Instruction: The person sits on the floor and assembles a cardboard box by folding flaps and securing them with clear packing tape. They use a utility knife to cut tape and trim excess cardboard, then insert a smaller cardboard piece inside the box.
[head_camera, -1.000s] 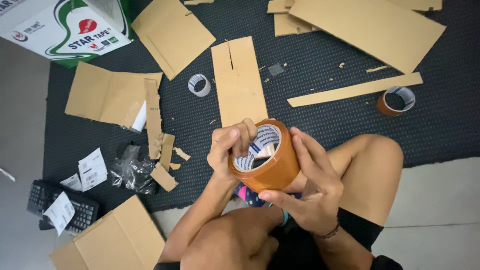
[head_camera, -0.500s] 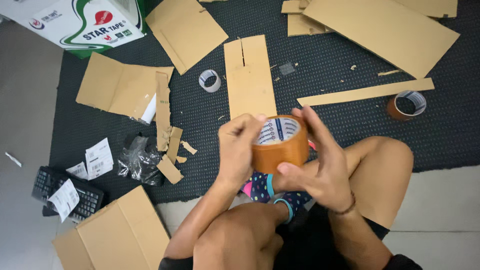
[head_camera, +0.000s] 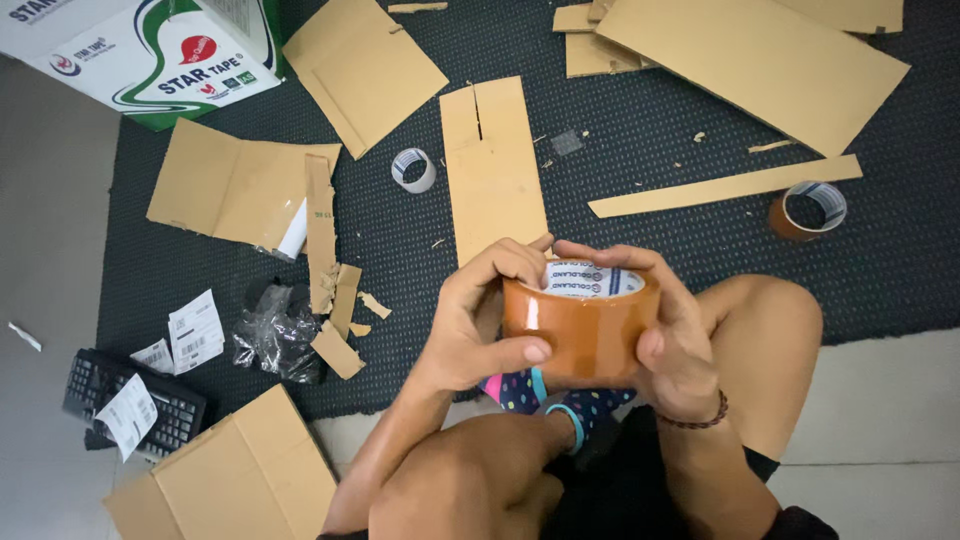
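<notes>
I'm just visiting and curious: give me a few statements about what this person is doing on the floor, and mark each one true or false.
1. Both hands hold a brown tape roll. True: the left hand and right hand grip it from either side.
2. The mat is bright red. False: it is dark.
3. A second brown tape roll lies on the mat to the right. True.
4. A small white tape roll is stacked on the keyboard. False: it lies on the mat, near a slotted cardboard strip.
5. The person wears a wrist bracelet. True.
</notes>
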